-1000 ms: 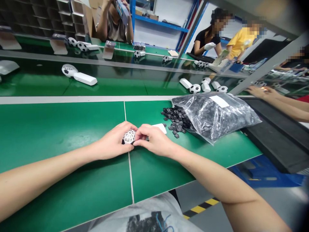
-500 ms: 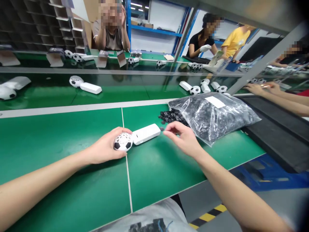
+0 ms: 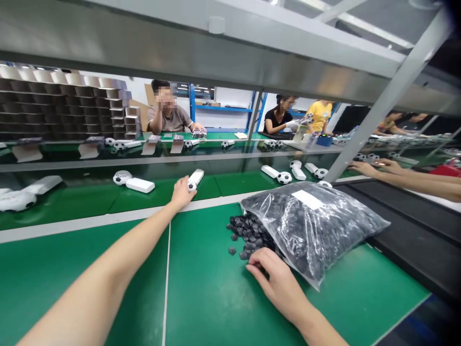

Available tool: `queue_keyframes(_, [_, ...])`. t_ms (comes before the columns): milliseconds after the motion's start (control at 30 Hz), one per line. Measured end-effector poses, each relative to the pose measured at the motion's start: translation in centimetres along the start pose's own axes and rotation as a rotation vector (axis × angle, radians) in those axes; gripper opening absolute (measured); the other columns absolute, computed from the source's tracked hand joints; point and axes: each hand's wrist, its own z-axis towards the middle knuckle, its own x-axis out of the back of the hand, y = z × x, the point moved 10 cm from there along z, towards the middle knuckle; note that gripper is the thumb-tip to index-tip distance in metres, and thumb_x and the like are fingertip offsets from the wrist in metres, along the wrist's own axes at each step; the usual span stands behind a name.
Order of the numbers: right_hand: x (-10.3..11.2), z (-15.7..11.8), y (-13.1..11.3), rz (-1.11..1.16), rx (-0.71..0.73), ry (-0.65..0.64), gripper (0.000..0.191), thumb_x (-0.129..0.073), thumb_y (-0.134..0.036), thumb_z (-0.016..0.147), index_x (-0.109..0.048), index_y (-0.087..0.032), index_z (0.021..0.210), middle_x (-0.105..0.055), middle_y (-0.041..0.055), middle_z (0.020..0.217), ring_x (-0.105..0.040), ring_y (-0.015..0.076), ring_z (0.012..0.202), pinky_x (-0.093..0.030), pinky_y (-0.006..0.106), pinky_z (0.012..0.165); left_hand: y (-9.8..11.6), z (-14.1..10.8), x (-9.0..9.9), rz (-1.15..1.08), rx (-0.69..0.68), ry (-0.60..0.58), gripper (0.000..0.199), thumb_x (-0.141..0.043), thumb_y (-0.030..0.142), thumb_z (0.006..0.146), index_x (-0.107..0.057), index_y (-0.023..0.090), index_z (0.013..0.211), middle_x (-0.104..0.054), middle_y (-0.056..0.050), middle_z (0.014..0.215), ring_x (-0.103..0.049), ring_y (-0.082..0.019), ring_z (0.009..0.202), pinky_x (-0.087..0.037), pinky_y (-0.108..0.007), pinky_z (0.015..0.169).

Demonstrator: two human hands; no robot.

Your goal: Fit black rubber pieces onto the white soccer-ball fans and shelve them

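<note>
My left hand [image 3: 183, 194] reaches over the bench's far rail and is closed around the round head of a football-patterned handheld fan [image 3: 196, 179]. The fan's white handle points away, over the dark green belt. Close to the loose black pieces [image 3: 252, 233], my right hand [image 3: 272, 274] hovers with thumb and index finger nearly together. Whether a small piece sits between those fingertips is hidden. The flat black pieces spill from the mouth of a clear plastic bag [image 3: 313, 230] full of them. One single piece [image 3: 232, 251] lies apart on the green bench.
More football fans lie on the belt [image 3: 237, 185], some left, some right. A slanted metal post [image 3: 382, 96] and an overhead beam [image 3: 216, 62] frame the bench. Black trays [image 3: 406, 230] stand at right, near a co-worker's hands [image 3: 378, 168]. Other people sit across the line.
My left hand has carried the fan from the bench forward to the belt. My right hand stays near the black pieces. The view has tilted upward.
</note>
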Motion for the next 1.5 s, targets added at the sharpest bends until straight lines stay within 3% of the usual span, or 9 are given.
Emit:
queue_keyframes(133, [0.1,-0.1,1.0,-0.112,-0.019,-0.023,0.016,-0.054,-0.022,0.082,-0.054,-0.024,0.097,-0.057,0.0077,0.101,-0.053,0.0233,0.099,-0.049,0.041,0.084,-1.4,0.2,-2.7,0.124,0.026,-0.035,0.077,-0.053,0.043,0.078,-0.013,0.017,0.139,-0.021,-0.025,0.140,-0.030,-0.042,0.125,-0.030,-0.053,0.096])
queue_keyframes(333, [-0.9,-0.2,1.5,-0.189,-0.012,-0.092,0.021,-0.051,-0.023,0.085,-0.055,-0.024,0.106,-0.055,0.0075,0.109,-0.050,0.0225,0.106,-0.046,0.040,0.090,-2.0,-0.7,-4.2,0.268,-0.007,-0.111,0.070,-0.041,0.046,0.086,-0.005,0.027,0.142,-0.023,-0.018,0.144,-0.028,-0.036,0.129,-0.024,-0.053,0.100])
queue_keyframes(500, [-0.5,-0.2,1.9,-0.204,-0.012,-0.010,0.014,-0.051,-0.021,0.084,-0.056,-0.022,0.098,-0.057,0.0067,0.100,-0.053,0.0217,0.097,-0.048,0.039,0.085,-1.7,-2.5,-4.9,0.322,-0.084,-0.208,0.057,-0.037,0.051,0.088,-0.026,0.023,0.137,-0.030,-0.013,0.141,-0.028,-0.031,0.129,-0.022,-0.055,0.103])
queue_keyframes(667, [-0.7,0.0,2.4,-0.215,-0.007,-0.016,0.010,-0.050,-0.021,0.086,-0.056,-0.022,0.094,-0.057,0.0054,0.095,-0.053,0.0211,0.091,-0.047,0.039,0.081,-1.2,-3.6,-5.1,0.345,-0.133,-0.255,0.050,-0.043,0.046,0.088,-0.039,0.020,0.130,-0.032,-0.010,0.140,-0.028,-0.030,0.129,-0.021,-0.056,0.104])
queue_keyframes(833, [-0.7,0.0,2.7,-0.208,0.006,0.001,0.008,-0.048,-0.022,0.086,-0.055,-0.021,0.090,-0.057,0.0046,0.090,-0.053,0.0207,0.087,-0.047,0.038,0.078,-0.8,-4.0,-5.1,0.353,-0.136,-0.278,0.053,-0.038,0.050,0.089,-0.034,0.020,0.134,-0.029,-0.011,0.143,-0.024,-0.030,0.131,-0.020,-0.056,0.104])
queue_keyframes(933, [-0.6,-0.1,2.8,-0.202,0.010,0.015,0.008,-0.048,-0.022,0.086,-0.055,-0.022,0.091,-0.057,0.0042,0.090,-0.054,0.0207,0.087,-0.047,0.038,0.077,-0.8,-4.6,-5.0,0.365,-0.122,-0.300,0.060,-0.026,0.058,0.088,-0.029,0.024,0.137,-0.020,-0.012,0.147,-0.012,-0.031,0.135,-0.015,-0.058,0.104])
queue_keyframes(1133, [-0.5,0.0,2.6,-0.191,0.027,-0.012,0.010,-0.047,-0.024,0.087,-0.055,-0.022,0.092,-0.058,0.0047,0.093,-0.055,0.0199,0.090,-0.048,0.036,0.079,0.5,-8.2,-4.6,0.365,-0.179,-0.349,0.070,-0.015,0.070,0.082,-0.022,0.031,0.139,-0.005,-0.008,0.149,0.002,-0.029,0.136,-0.007,-0.058,0.104])
queue_keyframes(1300, [0.0,-0.4,3.0,-0.200,0.031,0.009,0.012,-0.045,-0.024,0.088,-0.055,-0.022,0.093,-0.060,0.0052,0.093,-0.057,0.0192,0.089,-0.049,0.035,0.078,2.2,-10.9,-4.4,0.348,-0.240,-0.353,0.070,-0.013,0.070,0.082,-0.025,0.031,0.138,-0.006,-0.009,0.149,0.000,-0.029,0.137,-0.006,-0.057,0.105])
queue_keyframes(1500, [0.3,-1.0,3.3,-0.182,0.035,0.051,0.015,-0.042,-0.025,0.089,-0.055,-0.023,0.095,-0.061,0.0045,0.094,-0.059,0.0190,0.090,-0.049,0.034,0.079,2.6,-11.0,-4.3,0.348,-0.240,-0.346,0.071,-0.014,0.070,0.081,-0.028,0.030,0.138,-0.010,-0.012,0.149,-0.004,-0.030,0.136,-0.008,-0.057,0.104])
